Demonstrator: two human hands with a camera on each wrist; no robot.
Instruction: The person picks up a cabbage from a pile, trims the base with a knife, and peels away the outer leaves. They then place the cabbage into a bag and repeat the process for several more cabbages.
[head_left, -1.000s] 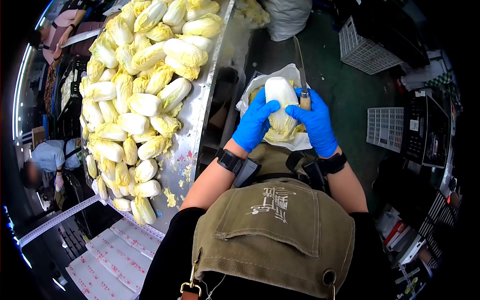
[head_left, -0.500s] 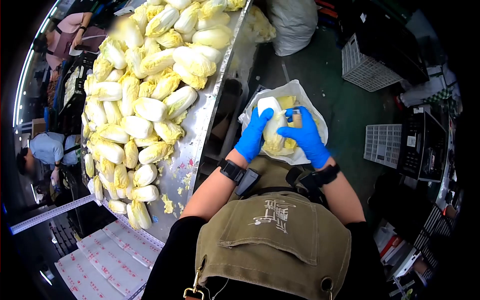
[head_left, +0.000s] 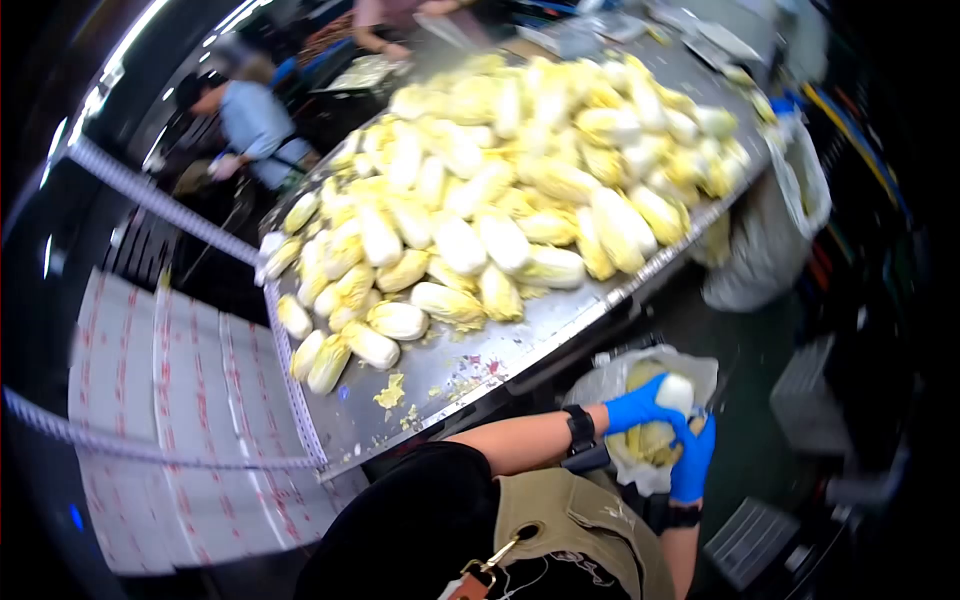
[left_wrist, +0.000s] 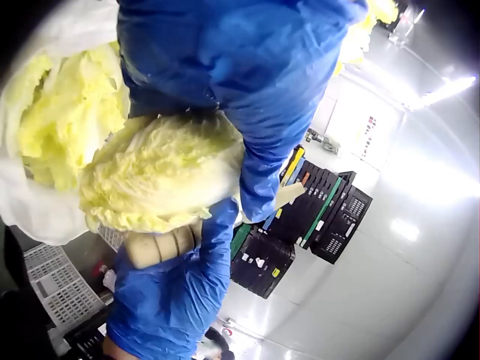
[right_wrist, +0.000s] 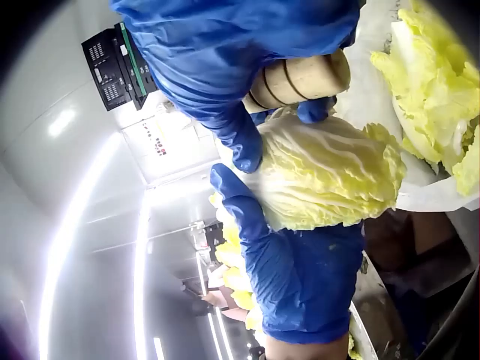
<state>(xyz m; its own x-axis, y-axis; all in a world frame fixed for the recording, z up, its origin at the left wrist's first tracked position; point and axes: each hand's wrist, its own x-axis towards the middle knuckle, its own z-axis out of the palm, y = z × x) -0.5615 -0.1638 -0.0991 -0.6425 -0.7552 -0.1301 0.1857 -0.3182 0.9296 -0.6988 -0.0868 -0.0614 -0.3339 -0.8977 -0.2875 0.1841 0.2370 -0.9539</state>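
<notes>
Metal tabletop (head_left: 440, 352), heaped with cabbages (head_left: 460, 245), lies toward twelve o'clock in the head view. Your held cabbage (head_left: 676, 392) is at four o'clock, before a white liner (head_left: 592, 386). Your left hand (head_left: 640, 403) has fingers clamped around it; your right hand's (head_left: 693, 462) fingers curl round a wooden handle (right_wrist: 309, 78). Judged moderately heavy, firm at the white base, tear-prone at the leaf tips: grip the base.

Thin, wrinkled, bright-blue gloves (right_wrist: 300, 277) on left hand (head_left: 645, 405) and right hand (head_left: 692, 462). Wide black wrist straps (head_left: 580, 428), one per arm. Black short-sleeved top (head_left: 400, 520). Khaki cloth apron (head_left: 556, 494): round eyelet (head_left: 528, 533), gold-coloured metal clasp (head_left: 483, 572), orange-brown strap end (head_left: 465, 588).
</notes>
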